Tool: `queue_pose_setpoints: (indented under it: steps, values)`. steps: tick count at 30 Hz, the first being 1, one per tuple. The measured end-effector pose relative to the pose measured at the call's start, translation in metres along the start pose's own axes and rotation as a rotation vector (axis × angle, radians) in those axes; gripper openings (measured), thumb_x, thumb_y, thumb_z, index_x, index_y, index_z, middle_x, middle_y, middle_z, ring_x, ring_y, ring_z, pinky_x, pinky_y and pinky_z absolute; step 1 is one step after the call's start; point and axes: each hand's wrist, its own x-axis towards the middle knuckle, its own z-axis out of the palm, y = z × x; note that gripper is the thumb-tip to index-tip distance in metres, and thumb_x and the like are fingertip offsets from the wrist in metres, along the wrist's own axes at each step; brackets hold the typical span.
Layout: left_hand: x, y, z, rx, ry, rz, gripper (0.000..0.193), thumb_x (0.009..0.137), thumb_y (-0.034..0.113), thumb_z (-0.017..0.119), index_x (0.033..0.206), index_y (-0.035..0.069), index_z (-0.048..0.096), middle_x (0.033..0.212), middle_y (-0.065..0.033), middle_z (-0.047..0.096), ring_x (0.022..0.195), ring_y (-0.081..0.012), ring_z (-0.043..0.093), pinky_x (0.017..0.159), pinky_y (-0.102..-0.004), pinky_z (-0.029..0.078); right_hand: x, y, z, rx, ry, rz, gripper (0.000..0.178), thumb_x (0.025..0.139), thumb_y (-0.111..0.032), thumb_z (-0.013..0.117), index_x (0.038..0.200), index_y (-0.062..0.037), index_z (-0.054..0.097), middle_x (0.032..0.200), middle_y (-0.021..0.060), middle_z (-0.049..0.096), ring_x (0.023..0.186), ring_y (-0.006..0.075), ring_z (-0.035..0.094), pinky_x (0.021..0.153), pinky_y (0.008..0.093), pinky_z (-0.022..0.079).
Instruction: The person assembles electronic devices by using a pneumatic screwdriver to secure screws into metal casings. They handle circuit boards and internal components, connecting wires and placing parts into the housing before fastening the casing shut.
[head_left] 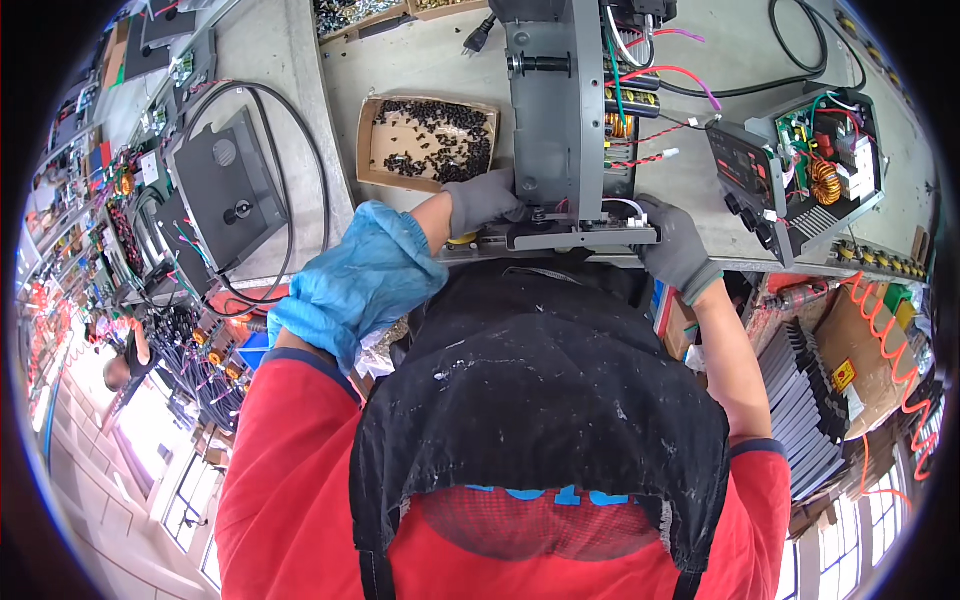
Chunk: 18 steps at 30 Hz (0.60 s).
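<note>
A grey metal housing stands on the bench in front of me, with wires, capacitors and a copper coil along its right side. At its near end lies a narrow grey panel, tilted slightly. My left hand, in a grey glove, is closed at the housing's near left corner; its fingertips are partly hidden, so what they hold is unclear. My right hand, also gloved, grips the right end of the panel. Loose red, green and white wires stick out of the housing beside it.
A cardboard tray of small black screws sits left of the housing. To the right lies an opened device with exposed circuitry. Another grey unit with a coiled black cable stands left. A black plug lies farther back.
</note>
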Motion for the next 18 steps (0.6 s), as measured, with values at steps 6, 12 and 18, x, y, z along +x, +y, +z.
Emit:
queue_pose_setpoints:
  steps: [6, 12, 18]
  values:
    - [0.005, -0.015, 0.002, -0.112, 0.058, 0.043, 0.069, 0.070, -0.010, 0.049, 0.137, 0.000, 0.034, 0.128, -0.0103, 0.051, 0.119, -0.0202, 0.048, 0.101, -0.0321, 0.036, -0.025, -0.010, 0.025, -0.098, 0.266, -0.096, 0.035, 0.068, -0.024, 0.066, 0.097, -0.0068, 0.057, 0.102, 0.0112, 0.059, 0.088, 0.0333, 0.057, 0.074, 0.0404, 0.046]
    - [0.001, -0.020, 0.009, -0.697, -0.068, 0.227, 0.058, 0.080, 0.003, 0.047, 0.136, 0.000, 0.033, 0.131, -0.0136, 0.049, 0.121, -0.0244, 0.048, 0.106, -0.0360, 0.035, -0.021, -0.003, 0.034, -0.092, 0.357, -0.101, 0.036, 0.069, -0.023, 0.066, 0.100, -0.0078, 0.057, 0.107, 0.0102, 0.059, 0.096, 0.0320, 0.056, 0.075, 0.0390, 0.046]
    - [-0.016, -0.022, 0.046, -1.111, -0.038, 0.352, 0.044, 0.087, 0.010, 0.044, 0.127, -0.009, 0.042, 0.122, -0.0223, 0.054, 0.110, -0.0283, 0.056, 0.099, -0.0380, 0.043, -0.024, -0.030, 0.003, -0.166, 0.077, 0.144, 0.044, 0.073, -0.007, 0.059, 0.116, -0.0045, 0.052, 0.125, 0.0181, 0.049, 0.108, 0.0352, 0.053, 0.089, 0.0410, 0.046]
